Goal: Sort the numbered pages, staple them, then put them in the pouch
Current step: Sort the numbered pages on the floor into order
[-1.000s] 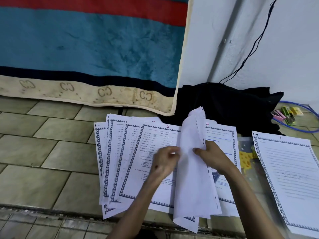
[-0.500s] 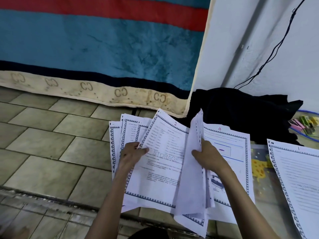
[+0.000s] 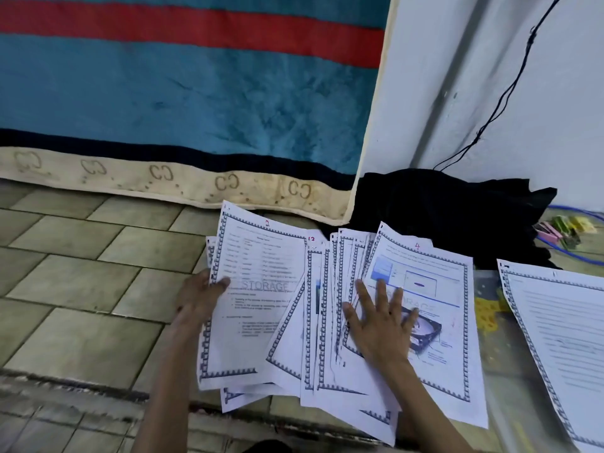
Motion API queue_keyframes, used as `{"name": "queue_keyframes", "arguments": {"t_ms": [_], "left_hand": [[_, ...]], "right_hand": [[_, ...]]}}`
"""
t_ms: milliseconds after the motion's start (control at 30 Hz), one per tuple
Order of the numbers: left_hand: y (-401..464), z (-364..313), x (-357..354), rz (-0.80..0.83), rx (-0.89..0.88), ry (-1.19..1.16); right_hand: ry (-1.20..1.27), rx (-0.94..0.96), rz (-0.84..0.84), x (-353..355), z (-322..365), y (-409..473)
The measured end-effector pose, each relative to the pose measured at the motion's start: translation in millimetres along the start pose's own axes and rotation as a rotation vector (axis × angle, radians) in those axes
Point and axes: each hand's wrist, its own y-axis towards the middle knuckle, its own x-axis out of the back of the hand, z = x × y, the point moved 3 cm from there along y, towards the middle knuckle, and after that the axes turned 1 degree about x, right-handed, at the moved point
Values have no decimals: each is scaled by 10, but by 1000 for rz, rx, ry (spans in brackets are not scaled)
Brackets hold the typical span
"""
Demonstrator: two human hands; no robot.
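Several bordered printed pages lie fanned on the tiled floor. My left hand (image 3: 199,297) grips the left edge of the page marked 2 (image 3: 258,289), thumb on top. My right hand (image 3: 380,322) lies flat with spread fingers on the page marked 4 (image 3: 438,308) and the fanned sheets beside it. A page marked 13 (image 3: 310,322) shows between the two. Page 1 (image 3: 562,338) lies apart at the right, over a clear pouch (image 3: 487,308) with a yellow print. The stapler is not clearly visible.
A blue and red blanket (image 3: 183,103) hangs at the back, down to the floor. A black cloth (image 3: 441,207) is heaped by the white wall, with a black cable above it. Coloured clips (image 3: 563,228) and a blue cord lie at the far right. A floor step runs along the bottom.
My right hand let the upright sheets drop and now presses flat on page 4. My left hand drew page 2 off to the left, spreading the fan.
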Motion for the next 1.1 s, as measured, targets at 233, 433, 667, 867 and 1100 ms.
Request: {"name": "queue_keyframes", "arguments": {"t_ms": [233,433,667,867,1100], "left_hand": [[-382,-690,393,-242,-227,-24],[-614,-1029,605,-266,-421,-73],[-741,-1194,560,-161,-434,-242],[-691,-1179,107,29,-359,-167],[-771,-1215,-802,279,-264,-150]], "right_hand": [[83,-140,-67,-30,-91,-86],[58,-138,-77,16,-97,-170],[40,-37,-85,290,-223,-158],[364,104,-20,586,-481,-94],[223,-408,-434,1008,-1529,-337]]}}
